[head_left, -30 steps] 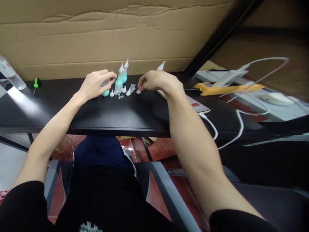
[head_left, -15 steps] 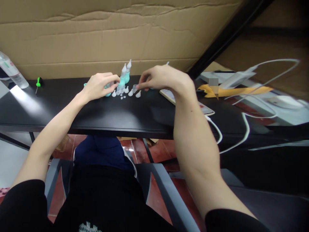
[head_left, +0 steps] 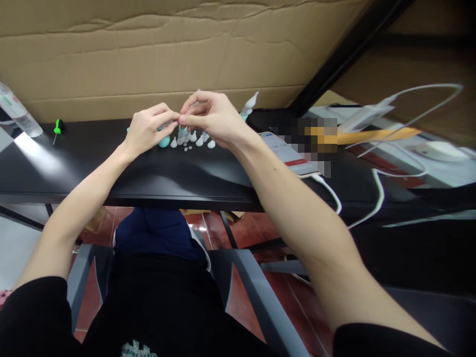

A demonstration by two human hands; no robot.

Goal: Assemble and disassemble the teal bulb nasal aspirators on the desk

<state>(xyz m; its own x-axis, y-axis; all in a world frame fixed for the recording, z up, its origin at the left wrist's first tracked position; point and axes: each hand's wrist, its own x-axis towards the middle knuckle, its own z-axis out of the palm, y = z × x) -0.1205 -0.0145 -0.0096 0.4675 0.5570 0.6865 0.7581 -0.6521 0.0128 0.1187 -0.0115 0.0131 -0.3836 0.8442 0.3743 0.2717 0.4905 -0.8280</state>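
Observation:
Above the black table, the fingertips of my left hand (head_left: 148, 130) and my right hand (head_left: 213, 116) meet. Both hands are closed in a pinch; whatever they hold between them is too small or hidden to name. Just below my left fingers rests a teal round part (head_left: 164, 142). Small white teardrop-shaped tips (head_left: 200, 141) and tiny clear discs (head_left: 186, 148) lie on the table under my hands. Clear cups (head_left: 181, 139) stand among them, partly covered. Behind my right wrist rises a teal piece with a white pointed tip (head_left: 250, 104).
A phone (head_left: 284, 153) with a white cable (head_left: 332, 191) lies right of my right forearm. Farther right are a yellow strip (head_left: 372, 135) and a white device. A green-handled screwdriver (head_left: 57, 127) and a plastic bottle (head_left: 20, 111) are at the left. Cardboard (head_left: 148, 54) stands behind.
My right hand has moved left and up from the clear cup to meet my left fingertips. It now covers the upright teal pieces, and more of the phone shows.

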